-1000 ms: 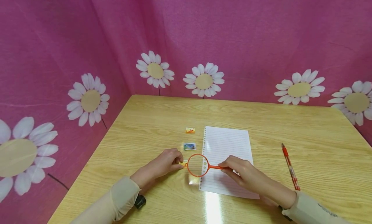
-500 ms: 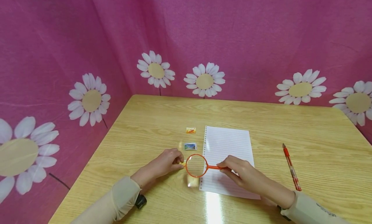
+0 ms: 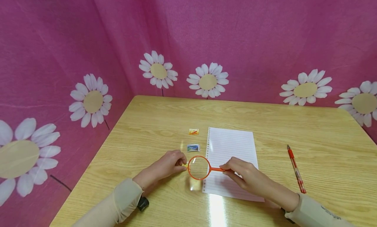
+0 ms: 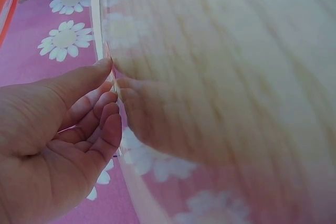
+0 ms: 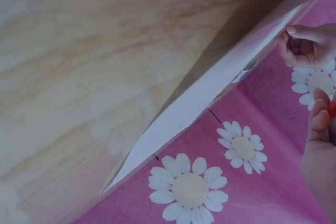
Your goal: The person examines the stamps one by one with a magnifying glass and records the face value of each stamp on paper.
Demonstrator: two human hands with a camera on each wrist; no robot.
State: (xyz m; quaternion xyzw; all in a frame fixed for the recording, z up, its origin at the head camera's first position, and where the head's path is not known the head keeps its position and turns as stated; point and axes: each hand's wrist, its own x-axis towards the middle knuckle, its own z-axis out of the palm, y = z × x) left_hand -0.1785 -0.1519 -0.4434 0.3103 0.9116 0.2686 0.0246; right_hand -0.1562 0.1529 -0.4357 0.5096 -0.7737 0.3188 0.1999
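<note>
At the near left of the table, my left hand [image 3: 169,163] pinches a small yellow stamp [image 3: 185,165] by its edge, thumb and fingertips meeting on it. The left wrist view shows this left hand [image 4: 68,124] close up, the stamp seen nearly edge-on. My right hand [image 3: 245,173] grips the handle of an orange-red magnifying glass [image 3: 215,169] above the lined paper. Its round lens lies just right of the stamp, over the paper's left edge. In the right wrist view the right hand [image 5: 321,150] shows only in part.
A blue-green stamp [image 3: 193,148] and a yellow-orange stamp [image 3: 193,131] lie in a column beyond the left hand. Lined, hole-punched paper [image 3: 232,148] lies under the right hand. A red pen [image 3: 296,169] rests farther right. A pink flowered curtain [image 3: 250,40] surrounds the wooden table [image 3: 141,128].
The magnifying glass has shifted slightly left toward the left hand, then held almost still. Both hands keep their holds.
</note>
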